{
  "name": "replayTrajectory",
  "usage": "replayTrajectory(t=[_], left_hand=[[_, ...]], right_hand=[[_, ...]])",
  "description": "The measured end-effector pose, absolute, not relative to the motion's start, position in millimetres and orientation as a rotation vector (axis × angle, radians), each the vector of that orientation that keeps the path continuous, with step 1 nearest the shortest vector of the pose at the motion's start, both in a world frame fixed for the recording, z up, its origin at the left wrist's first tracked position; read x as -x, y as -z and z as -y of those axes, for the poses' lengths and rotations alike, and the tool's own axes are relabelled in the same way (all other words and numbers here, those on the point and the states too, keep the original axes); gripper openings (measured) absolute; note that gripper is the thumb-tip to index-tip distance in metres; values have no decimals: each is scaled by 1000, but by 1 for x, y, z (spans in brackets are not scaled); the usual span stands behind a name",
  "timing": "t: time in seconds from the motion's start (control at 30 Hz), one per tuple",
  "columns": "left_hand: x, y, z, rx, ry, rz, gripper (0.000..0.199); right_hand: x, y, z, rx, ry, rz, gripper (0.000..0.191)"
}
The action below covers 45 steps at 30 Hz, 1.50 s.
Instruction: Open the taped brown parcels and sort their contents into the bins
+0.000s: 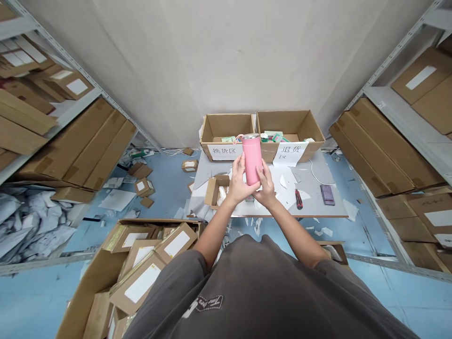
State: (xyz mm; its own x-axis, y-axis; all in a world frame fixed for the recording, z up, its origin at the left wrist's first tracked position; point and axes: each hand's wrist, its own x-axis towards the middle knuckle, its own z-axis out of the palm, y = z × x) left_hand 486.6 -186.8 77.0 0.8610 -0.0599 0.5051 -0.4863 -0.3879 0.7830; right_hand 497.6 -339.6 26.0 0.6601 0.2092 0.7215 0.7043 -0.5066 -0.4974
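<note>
A pink tumbler [252, 160] with a silvery lid and a pink strap loop at its upper left is held upright above the table. My left hand [239, 182] grips its lower left side. Fingers of my right hand [265, 187] wrap its lower right side. Just left of my left hand, a small opened cardboard box [213, 192] with white wrapping in it sits on the table [314, 188]. A red and black tool [298, 199], its kind unclear, lies right of my right hand.
Two open cartons with paper signs, the left carton [226, 123] and the right carton [310, 125], stand at the table's back. A large carton of parcels [84, 287] is at my left. Loaded shelves [391, 113] flank both sides. A purple blurred item [327, 194] lies at the right.
</note>
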Motion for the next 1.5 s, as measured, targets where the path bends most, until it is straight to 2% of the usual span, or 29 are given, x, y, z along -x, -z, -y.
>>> replayTrajectory(t=[0.1, 0.3, 0.47, 0.67, 1.0, 1.23, 1.5], left_hand=[[-485, -80, 187, -1938, -490, 384, 122], [-485, -77, 182, -1841, -391, 432, 118], [-485, -78, 184, -1838, -413, 355, 124], [-485, -78, 184, -1746, -338, 395, 126], [-500, -60, 170, -1728, -216, 391, 126], [-507, -46, 171, -1794, -242, 419, 121], [-513, -44, 174, -1872, -297, 431, 124]], right_hand=[[-498, -25, 339, 2063, 796, 695, 100], [-500, -25, 344, 1999, 786, 738, 111], [-500, -27, 341, 2042, 743, 701, 103], [-502, -24, 341, 2022, 729, 761, 107], [-508, -27, 356, 1829, 353, 751, 100], [-517, -28, 361, 1912, 301, 708, 88], [-533, -28, 357, 1857, 245, 592, 101]])
